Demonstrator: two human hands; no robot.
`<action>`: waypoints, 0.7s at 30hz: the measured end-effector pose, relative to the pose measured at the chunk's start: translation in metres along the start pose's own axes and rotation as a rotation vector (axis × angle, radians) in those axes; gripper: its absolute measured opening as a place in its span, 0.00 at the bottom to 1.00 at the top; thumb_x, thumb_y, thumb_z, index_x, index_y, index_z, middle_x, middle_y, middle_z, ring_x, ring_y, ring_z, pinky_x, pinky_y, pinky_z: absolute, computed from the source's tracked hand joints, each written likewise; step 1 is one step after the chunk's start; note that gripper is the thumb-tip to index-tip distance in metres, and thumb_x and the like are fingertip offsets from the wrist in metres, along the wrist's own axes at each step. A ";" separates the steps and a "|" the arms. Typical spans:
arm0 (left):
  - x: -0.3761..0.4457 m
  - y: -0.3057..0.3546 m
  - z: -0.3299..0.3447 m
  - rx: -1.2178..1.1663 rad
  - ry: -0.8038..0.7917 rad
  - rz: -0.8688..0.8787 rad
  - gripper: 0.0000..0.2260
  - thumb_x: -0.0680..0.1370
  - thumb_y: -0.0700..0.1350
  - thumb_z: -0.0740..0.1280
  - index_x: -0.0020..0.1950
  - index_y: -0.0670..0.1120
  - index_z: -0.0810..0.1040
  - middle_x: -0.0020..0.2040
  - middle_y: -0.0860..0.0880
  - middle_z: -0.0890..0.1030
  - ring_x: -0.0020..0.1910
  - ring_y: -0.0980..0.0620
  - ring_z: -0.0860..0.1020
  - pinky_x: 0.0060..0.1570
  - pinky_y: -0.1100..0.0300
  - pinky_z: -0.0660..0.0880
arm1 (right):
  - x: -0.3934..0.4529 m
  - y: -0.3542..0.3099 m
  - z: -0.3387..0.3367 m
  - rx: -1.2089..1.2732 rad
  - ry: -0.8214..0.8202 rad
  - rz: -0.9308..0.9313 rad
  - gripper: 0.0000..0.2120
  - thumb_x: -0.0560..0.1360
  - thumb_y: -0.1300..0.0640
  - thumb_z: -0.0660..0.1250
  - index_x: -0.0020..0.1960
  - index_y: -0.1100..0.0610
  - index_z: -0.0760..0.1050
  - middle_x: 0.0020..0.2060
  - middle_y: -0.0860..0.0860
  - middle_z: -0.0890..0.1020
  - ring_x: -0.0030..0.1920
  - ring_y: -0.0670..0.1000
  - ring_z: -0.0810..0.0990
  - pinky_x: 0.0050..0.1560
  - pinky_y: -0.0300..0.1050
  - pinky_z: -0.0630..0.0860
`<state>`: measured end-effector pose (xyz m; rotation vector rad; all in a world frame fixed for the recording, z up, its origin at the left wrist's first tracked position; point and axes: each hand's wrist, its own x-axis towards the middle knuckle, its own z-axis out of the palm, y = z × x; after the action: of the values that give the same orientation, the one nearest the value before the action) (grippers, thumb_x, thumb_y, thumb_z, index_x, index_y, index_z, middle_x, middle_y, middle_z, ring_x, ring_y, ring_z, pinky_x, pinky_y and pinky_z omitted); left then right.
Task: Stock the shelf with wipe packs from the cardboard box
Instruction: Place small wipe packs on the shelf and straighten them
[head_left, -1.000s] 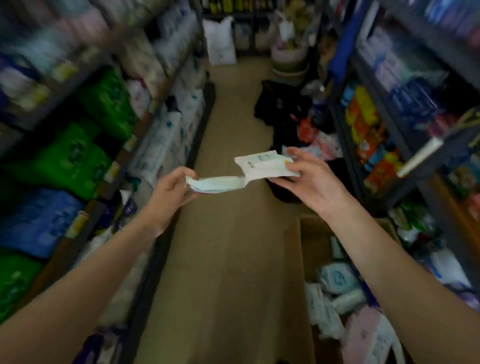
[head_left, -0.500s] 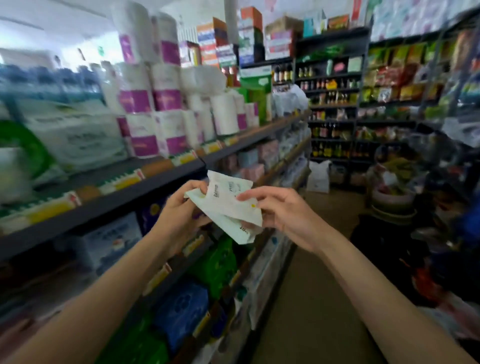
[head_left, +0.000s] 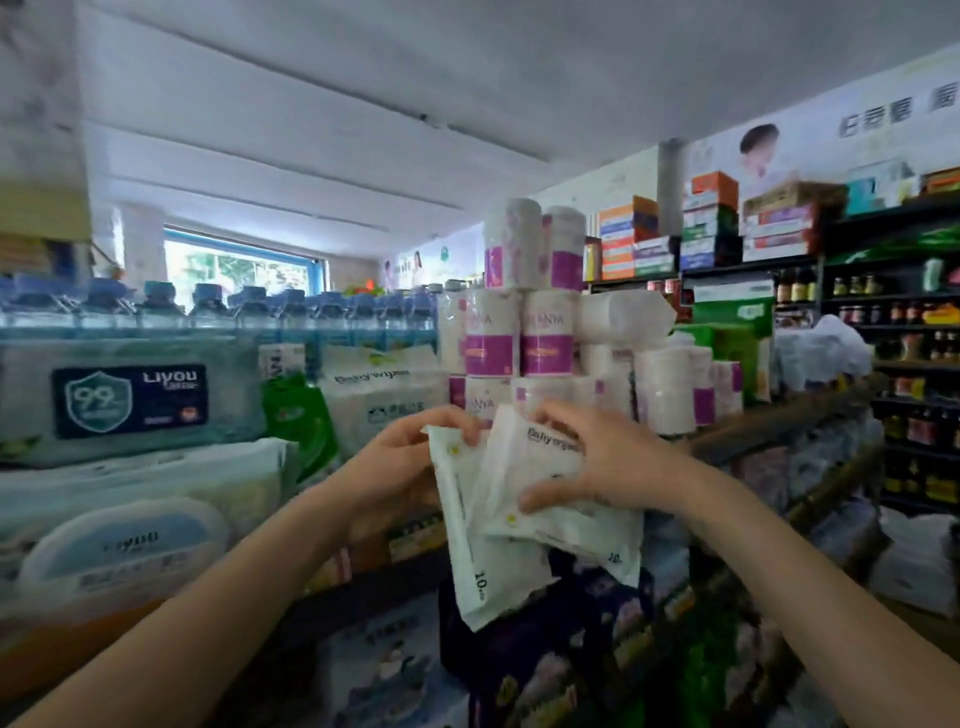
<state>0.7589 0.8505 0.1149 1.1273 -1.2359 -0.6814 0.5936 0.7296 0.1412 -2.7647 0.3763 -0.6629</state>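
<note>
Two small white wipe packs are held up in front of the top shelf (head_left: 769, 426). My left hand (head_left: 400, 467) grips the upper edge of the left wipe pack (head_left: 478, 551), which hangs nearly upright and is printed "10". My right hand (head_left: 602, 462) grips the right wipe pack (head_left: 535, 467), marked "Baby wipes", fingers over its top and thumb under it. The two packs overlap. On the shelf just behind stands a larger stack of Baby wipes packs (head_left: 379, 400). The cardboard box is out of view.
Purple-and-white paper rolls (head_left: 519, 332) are stacked on the shelf right of the wipes. Big Liyou wipe packs (head_left: 130, 400) and a lidded tub (head_left: 124, 545) fill the left. Bottled water (head_left: 218, 312) stands behind. Dark packs (head_left: 545, 649) fill the lower shelf. Bottle shelves (head_left: 893, 322) line the far right.
The view has swung up from the aisle floor and box to the top shelf. Both hands have risen with the packs, which have come together and overlap near the Baby wipes stack.
</note>
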 end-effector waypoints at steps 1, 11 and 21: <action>0.005 0.006 -0.010 -0.001 0.059 0.028 0.16 0.77 0.34 0.59 0.33 0.48 0.78 0.42 0.45 0.81 0.34 0.50 0.79 0.29 0.61 0.78 | 0.011 0.006 -0.001 0.117 0.056 0.034 0.26 0.61 0.43 0.76 0.54 0.55 0.76 0.47 0.50 0.82 0.46 0.51 0.82 0.48 0.48 0.79; 0.049 0.064 -0.054 0.446 0.491 0.227 0.10 0.76 0.32 0.61 0.43 0.46 0.76 0.47 0.45 0.77 0.38 0.51 0.79 0.32 0.66 0.79 | 0.122 -0.010 0.030 1.341 -0.181 -0.035 0.10 0.67 0.57 0.70 0.47 0.58 0.77 0.38 0.53 0.85 0.38 0.51 0.85 0.41 0.47 0.82; 0.049 0.063 -0.087 0.995 0.422 -0.244 0.43 0.72 0.39 0.71 0.75 0.53 0.45 0.54 0.50 0.72 0.41 0.55 0.78 0.38 0.63 0.80 | 0.200 -0.009 0.087 1.122 -0.052 -0.143 0.12 0.74 0.52 0.67 0.55 0.55 0.73 0.43 0.53 0.84 0.39 0.51 0.84 0.38 0.46 0.82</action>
<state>0.8443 0.8533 0.1964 2.1332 -1.0685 0.0728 0.8084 0.6935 0.1493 -1.7268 -0.1845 -0.5722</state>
